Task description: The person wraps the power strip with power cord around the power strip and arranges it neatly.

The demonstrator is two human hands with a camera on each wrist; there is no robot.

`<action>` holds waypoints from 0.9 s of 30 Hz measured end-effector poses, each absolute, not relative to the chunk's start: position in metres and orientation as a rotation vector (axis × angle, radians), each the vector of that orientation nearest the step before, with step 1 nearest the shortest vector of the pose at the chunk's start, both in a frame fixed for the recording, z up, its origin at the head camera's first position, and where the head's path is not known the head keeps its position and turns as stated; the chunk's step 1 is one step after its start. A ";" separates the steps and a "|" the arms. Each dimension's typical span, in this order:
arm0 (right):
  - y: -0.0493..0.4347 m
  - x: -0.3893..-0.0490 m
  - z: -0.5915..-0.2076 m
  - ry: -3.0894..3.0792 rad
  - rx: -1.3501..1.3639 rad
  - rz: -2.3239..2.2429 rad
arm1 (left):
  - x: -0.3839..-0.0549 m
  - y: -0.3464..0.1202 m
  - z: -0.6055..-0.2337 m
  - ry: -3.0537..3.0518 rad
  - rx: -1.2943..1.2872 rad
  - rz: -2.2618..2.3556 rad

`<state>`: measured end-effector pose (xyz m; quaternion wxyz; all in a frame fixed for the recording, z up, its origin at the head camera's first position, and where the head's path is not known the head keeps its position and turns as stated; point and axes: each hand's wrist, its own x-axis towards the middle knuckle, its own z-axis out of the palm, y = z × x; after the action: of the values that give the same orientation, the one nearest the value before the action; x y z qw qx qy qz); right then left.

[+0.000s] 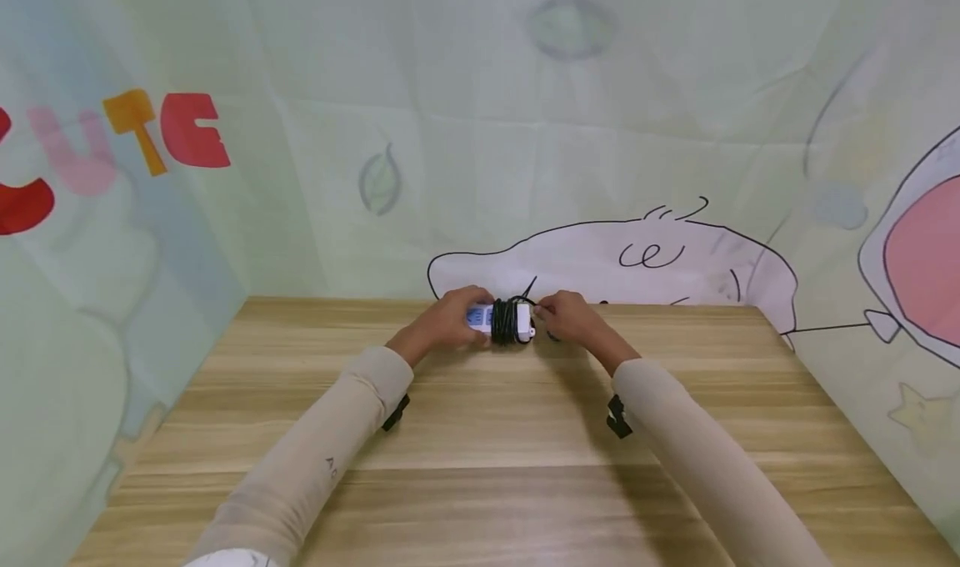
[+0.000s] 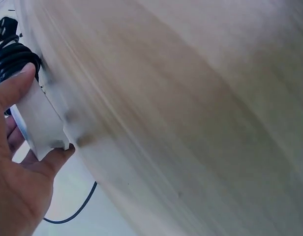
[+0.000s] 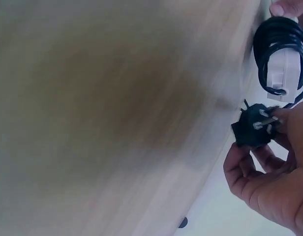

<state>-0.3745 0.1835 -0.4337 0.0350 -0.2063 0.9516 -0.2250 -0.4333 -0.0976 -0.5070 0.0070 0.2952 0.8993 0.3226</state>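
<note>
A white power strip (image 1: 522, 322) with blue socket faces is held near the table's far edge, black cord (image 1: 506, 321) wound in several turns round its middle. My left hand (image 1: 452, 317) grips the strip's left end, thumb on one side and fingers on the other, as the left wrist view shows. At the strip's other end my right hand (image 1: 567, 315) holds the cord's black plug (image 3: 255, 126) between thumb and fingers. The plug's metal prongs (image 3: 265, 120) show in the right wrist view. Part of the strip is hidden under the windings.
The wood-grain table (image 1: 480, 434) runs back to a printed cloth backdrop (image 1: 480, 133) with cartoon drawings. Black wrist devices (image 1: 618, 417) hang below both sleeves. A thin dark line (image 2: 75, 212) curves beyond the table edge in the left wrist view.
</note>
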 end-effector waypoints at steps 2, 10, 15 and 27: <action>0.175 -0.372 -0.426 2.941 -0.574 -0.641 | -0.434 -0.099 -0.509 2.805 0.918 1.019; 0.161 -0.385 -0.429 3.045 -0.411 -0.728 | -0.445 -0.102 -0.528 2.825 1.018 1.031; 0.164 -0.387 -0.438 3.090 -0.505 -0.799 | -0.445 -0.092 -0.527 2.902 1.044 0.948; 0.173 -0.391 -0.443 2.837 -0.347 -0.753 | -0.451 -0.080 -0.521 3.056 0.823 0.753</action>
<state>-0.3910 0.1734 -0.4434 0.0931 -0.1168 0.9557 -0.2536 -0.4512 -0.0796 -0.5210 -0.0557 0.2525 0.9379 0.2311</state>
